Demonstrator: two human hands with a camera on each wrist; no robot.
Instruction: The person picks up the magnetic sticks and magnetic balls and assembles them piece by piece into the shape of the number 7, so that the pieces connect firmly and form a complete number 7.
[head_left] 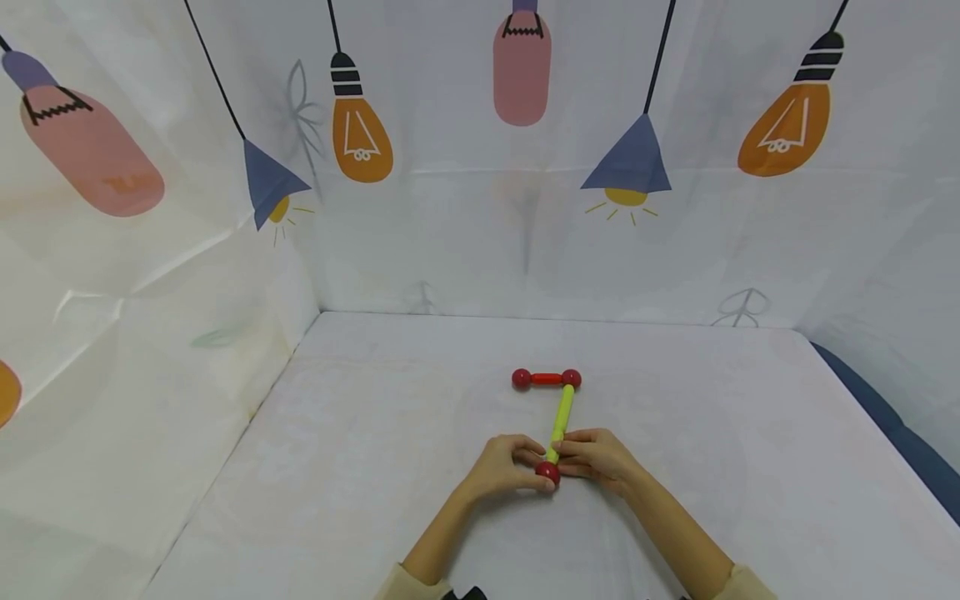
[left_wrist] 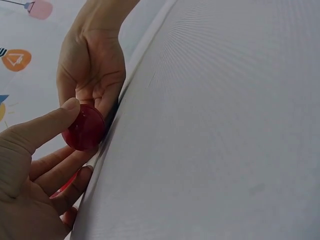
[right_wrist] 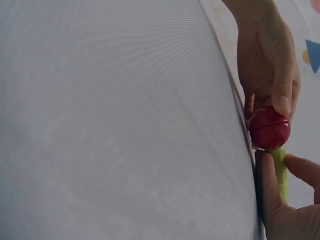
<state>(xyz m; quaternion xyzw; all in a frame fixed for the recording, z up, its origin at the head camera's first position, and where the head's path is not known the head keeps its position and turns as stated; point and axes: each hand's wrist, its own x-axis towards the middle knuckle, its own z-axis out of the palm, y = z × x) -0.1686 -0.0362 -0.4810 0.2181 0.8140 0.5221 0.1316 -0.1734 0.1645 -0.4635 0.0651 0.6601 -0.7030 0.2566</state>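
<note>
On the white table lies a chain of rods and balls. A short red rod (head_left: 547,379) joins a red ball (head_left: 521,379) on the left to a second red ball (head_left: 571,378). From that one a yellow-green rod (head_left: 562,412) runs toward the near side, ending at a third red ball (head_left: 547,474). My left hand (head_left: 504,467) holds this near ball between thumb and fingers; the ball (left_wrist: 85,129) shows a dark red surface up close. My right hand (head_left: 600,458) pinches the yellow-green rod (right_wrist: 281,172) just beside the same ball.
White table surface (head_left: 360,433) stretches around the pieces. A white cloth printed with lamps and bulbs (head_left: 450,242) hangs behind the table and along its left side. Something dark blue (head_left: 892,425) shows beyond the right edge.
</note>
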